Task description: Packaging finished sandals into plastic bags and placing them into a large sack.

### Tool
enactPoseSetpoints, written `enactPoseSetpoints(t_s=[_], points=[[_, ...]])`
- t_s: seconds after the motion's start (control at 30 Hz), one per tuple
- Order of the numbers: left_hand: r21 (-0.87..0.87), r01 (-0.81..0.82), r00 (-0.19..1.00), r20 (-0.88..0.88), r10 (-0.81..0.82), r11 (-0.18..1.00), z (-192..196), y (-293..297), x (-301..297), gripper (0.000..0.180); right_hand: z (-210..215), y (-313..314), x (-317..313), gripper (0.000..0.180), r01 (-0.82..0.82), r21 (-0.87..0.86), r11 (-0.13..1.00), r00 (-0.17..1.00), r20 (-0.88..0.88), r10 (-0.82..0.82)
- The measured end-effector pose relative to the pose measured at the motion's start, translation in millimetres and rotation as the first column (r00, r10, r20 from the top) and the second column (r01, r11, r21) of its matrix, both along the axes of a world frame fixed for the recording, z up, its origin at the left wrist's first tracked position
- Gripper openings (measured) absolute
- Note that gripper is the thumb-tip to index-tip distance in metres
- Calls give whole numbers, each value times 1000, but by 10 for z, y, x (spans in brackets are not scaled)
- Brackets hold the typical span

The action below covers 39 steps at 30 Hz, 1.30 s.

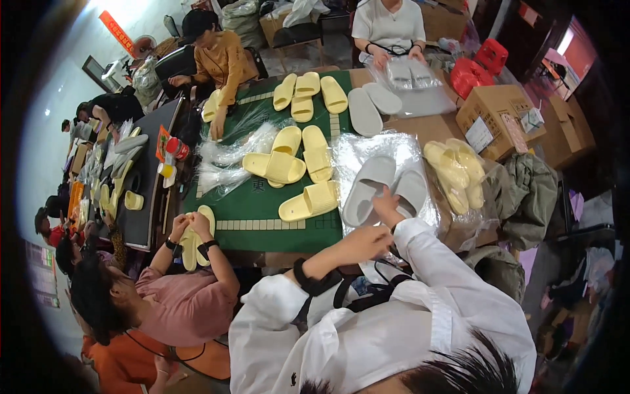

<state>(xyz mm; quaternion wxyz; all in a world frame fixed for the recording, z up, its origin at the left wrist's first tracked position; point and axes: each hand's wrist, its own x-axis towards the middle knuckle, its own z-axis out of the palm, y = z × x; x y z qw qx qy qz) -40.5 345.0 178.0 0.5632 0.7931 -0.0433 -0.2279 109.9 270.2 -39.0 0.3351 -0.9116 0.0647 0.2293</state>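
A pair of light grey slippers lies side by side on a clear plastic bag [420,154] at the table's near edge. My right hand [388,205] reaches between the left grey slipper [369,187] and the right grey slipper [412,190], fingers apart and touching them. My left hand [364,244] hovers just below the pair, near my body, its fingers bent and turned away. What it may hold is hidden. To its left lies a yellow slipper [308,202]; more yellow slippers [275,164] lie loosely beyond.
Bagged yellow slippers [456,174] lie to the right, before a cardboard box [502,121]. Plastic bags [230,151] cover part of the green tabletop [262,240]. A person in pink [187,305] sits close on my left, holding yellow slippers. Another person [394,26] opposite handles bagged grey ones.
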Motion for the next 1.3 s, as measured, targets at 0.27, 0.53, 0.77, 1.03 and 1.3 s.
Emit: enactPoseSetpoints(t_s=[0.27, 0.53, 0.77, 1.03, 1.3], points=[[855, -13, 858, 276, -434, 518, -2140, 11, -152, 42, 185, 26, 15, 67, -67, -78, 995, 996, 52, 71], [899, -2, 804, 261, -534, 438, -2200, 90, -137, 46, 147, -434, -20, 50, -147, 336, 930, 876, 480, -35], [805, -152, 770, 461, -442, 574, -1993, 139, 56, 48, 707, -1554, -236, 40, -96, 729, 677, 976, 201, -79], [793, -155, 795, 454, -402, 590, -1974, 369, 344, 18, 1339, -2422, -547, 38, 65, 721, 690, 993, -112, 24], [798, -105, 776, 439, -453, 594, -2113, 288, 398, 30, 1516, -2675, -675, 39, -270, 609, 746, 808, -278, 519]])
